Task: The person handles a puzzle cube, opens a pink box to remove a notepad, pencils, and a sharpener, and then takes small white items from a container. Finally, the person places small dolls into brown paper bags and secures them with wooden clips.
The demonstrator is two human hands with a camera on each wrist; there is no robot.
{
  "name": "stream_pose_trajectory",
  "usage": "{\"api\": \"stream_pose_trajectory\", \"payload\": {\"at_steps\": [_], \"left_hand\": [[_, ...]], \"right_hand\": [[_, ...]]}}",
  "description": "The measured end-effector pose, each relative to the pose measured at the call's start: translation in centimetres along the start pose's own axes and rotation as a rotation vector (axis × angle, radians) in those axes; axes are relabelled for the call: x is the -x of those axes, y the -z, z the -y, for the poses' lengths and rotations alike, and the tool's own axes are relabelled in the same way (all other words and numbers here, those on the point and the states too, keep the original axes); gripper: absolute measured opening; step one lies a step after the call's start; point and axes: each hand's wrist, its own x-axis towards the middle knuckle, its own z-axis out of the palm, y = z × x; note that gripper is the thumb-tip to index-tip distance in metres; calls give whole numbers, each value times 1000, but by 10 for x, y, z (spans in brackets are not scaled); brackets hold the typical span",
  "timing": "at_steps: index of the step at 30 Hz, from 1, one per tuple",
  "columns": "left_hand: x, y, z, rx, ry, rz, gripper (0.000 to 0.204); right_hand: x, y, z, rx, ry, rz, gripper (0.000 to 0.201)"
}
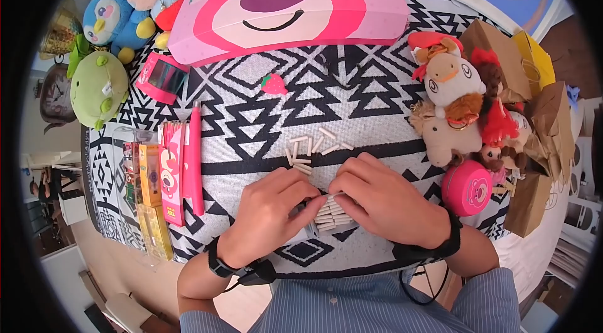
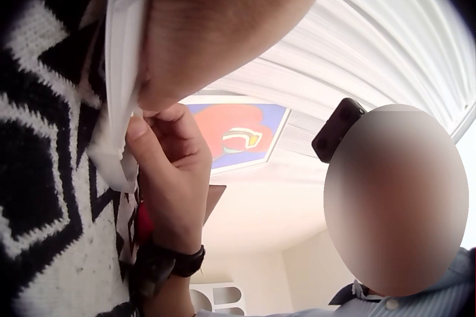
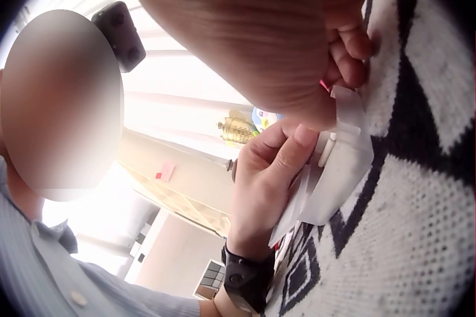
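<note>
Short white sticks lie packed in rows in a small translucent plastic box near the table's front edge. On its left side my left hand grips the edge with thumb and curled fingers. From the other side my right hand reaches over, its thumb and bent fingers at the wall in the left wrist view. Both hands' fingertips nearly meet above the sticks; whether a stick is between them is hidden. Several loose sticks are scattered on the patterned cloth beyond the hands.
A large pink bear box stands at the back. Plush toys and a round pink case are at the right, beside paper bags. Small boxes, a pink stick-like item and a green plush are at the left.
</note>
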Motion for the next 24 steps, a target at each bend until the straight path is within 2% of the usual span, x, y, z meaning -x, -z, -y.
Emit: {"api": "stream_pose_trajectory", "payload": {"at_steps": [4,7,9,10,12,15,17,20,24], "left_hand": [[1,0,0,20,42,-34,10],[3,3,0,83,131,-60,9],[4,7,2,150,248,-80,8],[4,9,3,148,245,-82,8],[2,15,6,139,309,-168,7],[-4,24,8,90,272,-255,6],[-7,29,10,61,245,-217,12],[-10,29,14,-54,91,-160,23],[-9,24,22,23,127,-136,23]], "right_hand": [[0,0,1,-7,9,2,12],[0,-1,1,-5,3,-9,11],[0,-1,1,-10,0,-9,11],[0,-1,0,-12,-1,-7,11],[0,-1,0,-16,-9,-6,10],[-1,-2,1,-29,-20,-5,10],[-1,-1,0,-35,-20,-7,9],[-1,2,0,-106,-56,14,11],[-3,4,-3,-239,-119,-19,12]]}}
